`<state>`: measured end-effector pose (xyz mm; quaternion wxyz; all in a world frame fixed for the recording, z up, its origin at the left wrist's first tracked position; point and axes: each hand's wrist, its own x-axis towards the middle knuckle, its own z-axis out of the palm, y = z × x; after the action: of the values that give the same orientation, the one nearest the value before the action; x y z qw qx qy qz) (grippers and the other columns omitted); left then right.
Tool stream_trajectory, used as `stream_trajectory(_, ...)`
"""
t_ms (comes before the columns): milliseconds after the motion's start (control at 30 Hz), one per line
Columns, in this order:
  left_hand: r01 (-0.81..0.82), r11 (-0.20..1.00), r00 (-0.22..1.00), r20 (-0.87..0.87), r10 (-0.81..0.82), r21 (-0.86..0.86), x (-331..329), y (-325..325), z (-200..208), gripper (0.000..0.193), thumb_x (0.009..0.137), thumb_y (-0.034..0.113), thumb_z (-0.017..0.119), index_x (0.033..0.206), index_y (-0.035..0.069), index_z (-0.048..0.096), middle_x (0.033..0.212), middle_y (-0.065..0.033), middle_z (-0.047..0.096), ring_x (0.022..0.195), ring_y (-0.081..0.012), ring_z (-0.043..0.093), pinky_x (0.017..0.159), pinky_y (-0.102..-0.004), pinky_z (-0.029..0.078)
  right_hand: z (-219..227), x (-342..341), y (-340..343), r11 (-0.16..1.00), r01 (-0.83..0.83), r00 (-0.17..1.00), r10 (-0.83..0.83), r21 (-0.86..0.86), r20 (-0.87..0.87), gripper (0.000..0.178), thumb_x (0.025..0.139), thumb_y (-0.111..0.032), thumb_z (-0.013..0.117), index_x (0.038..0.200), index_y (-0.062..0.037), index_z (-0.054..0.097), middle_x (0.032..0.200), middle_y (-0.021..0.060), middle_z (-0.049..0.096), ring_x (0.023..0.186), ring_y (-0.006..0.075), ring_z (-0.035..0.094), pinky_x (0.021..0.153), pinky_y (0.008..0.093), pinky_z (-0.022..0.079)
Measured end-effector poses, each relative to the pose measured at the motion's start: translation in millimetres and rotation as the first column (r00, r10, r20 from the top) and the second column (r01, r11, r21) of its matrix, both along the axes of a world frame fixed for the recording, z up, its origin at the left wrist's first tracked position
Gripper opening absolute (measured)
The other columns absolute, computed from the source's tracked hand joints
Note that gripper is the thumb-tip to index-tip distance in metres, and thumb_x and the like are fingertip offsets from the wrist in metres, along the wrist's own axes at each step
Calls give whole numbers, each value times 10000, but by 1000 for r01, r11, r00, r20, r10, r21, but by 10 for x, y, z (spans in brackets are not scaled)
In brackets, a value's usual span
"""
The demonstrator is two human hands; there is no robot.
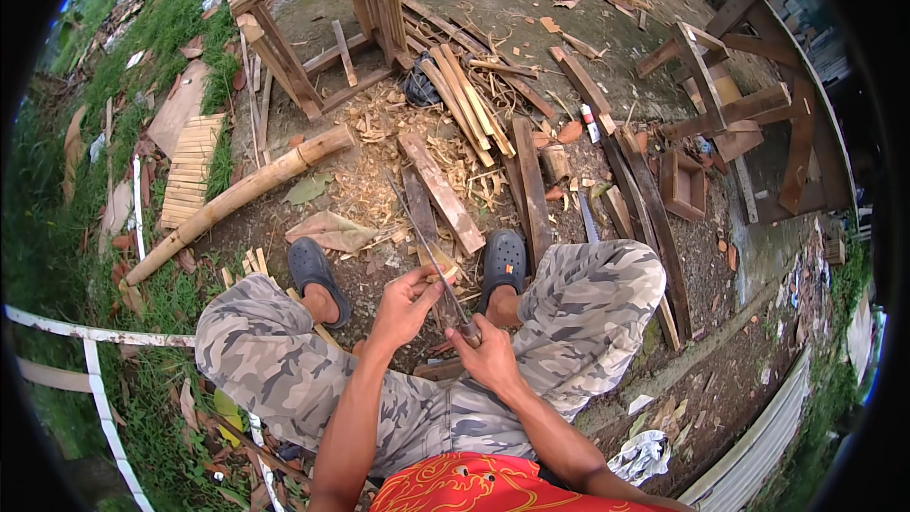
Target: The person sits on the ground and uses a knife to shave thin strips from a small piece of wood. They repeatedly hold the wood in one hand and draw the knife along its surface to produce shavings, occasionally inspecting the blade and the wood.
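- Working a small pale piece of wood (438, 271): the step in hand looks like trimming or smoothing it with a long thin blade (415, 220). You have the piece in front of you, between your knees and above the ground, at the fingertips of the left hand.
- Your left hand (406, 303): narrow, thumb and fingers pinched on the piece.
- Your right hand (486, 353): closed round the dark handle (470, 332). The blade slants away from you and leftward, crossing at the piece. Whether its edge bites the wood, cannot tell from above.
- Next move, as judged: your left pinch needs to be firm, fingertips clear of the edge; your right needs a steady angle and short, light strokes. Likely trouble: so small a piece could twist in the pinch, or the blade skid toward your thumb.
- By your feet: dark clogs (318, 275) either side of the work; a reddish-brown plank (442, 194) on the ground ahead, its near end just beside your right clog.
- Farther out: wood shavings (377, 120) scattered past the plank, pale strips (462, 100) lying together beyond, a bamboo pole (241, 203) off to your left, a wooden frame (379, 14) standing behind the shavings.
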<state>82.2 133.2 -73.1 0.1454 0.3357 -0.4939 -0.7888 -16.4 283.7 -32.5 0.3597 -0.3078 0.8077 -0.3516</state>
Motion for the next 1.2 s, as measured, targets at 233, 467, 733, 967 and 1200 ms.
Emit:
stream_trajectory(233,19,1000,1000,8,-19,-17,-47,-62,-22,327,1018,62,578,1311,-75,535,1184,-203,700,1172,-203,650,1025,-304,490,36,-45,-58,999,34,999,-33,-35,21,400,903,-322,741,824,26,559,646,230,596,626,446,612,575,475,446)
stream_trajectory(467,15,999,1000,21,-15,-36,-43,-59,-14,316,1016,52,575,1300,-82,536,1181,-198,698,1173,-219,653,1025,-311,495,28,-44,-56,999,20,999,-21,-30,-30,395,902,-322,739,825,22,561,642,233,595,634,459,611,572,480,449)
stream_trajectory(733,15,1000,1000,1,-15,-7,-32,-71,-29,318,1012,62,588,1294,-78,541,1181,-197,698,1174,-223,653,1011,-316,504,24,-55,-60,1000,10,1000,-10,-22,-19,395,905,-325,735,832,26,569,664,242,608,659,466,621,590,481,460)
stream_trajectory(967,93,978,983,176,-59,-188,-34,-131,253,437,977,157,648,1340,-45,513,1029,-139,743,982,-172,692,853,-286,527,-6,-39,-86,1000,-20,1000,20,9,-21,354,931,-323,692,976,20,616,709,252,662,727,462,675,641,492,509)
stream_trajectory(1200,-92,423,928,77,365,-901,-89,-709,1585,474,854,248,766,1234,21,597,952,-97,722,899,-241,691,839,-362,531,19,-52,-113,997,-34,999,33,62,28,363,933,-313,687,989,39,615,761,266,681,779,468,681,678,482,524)
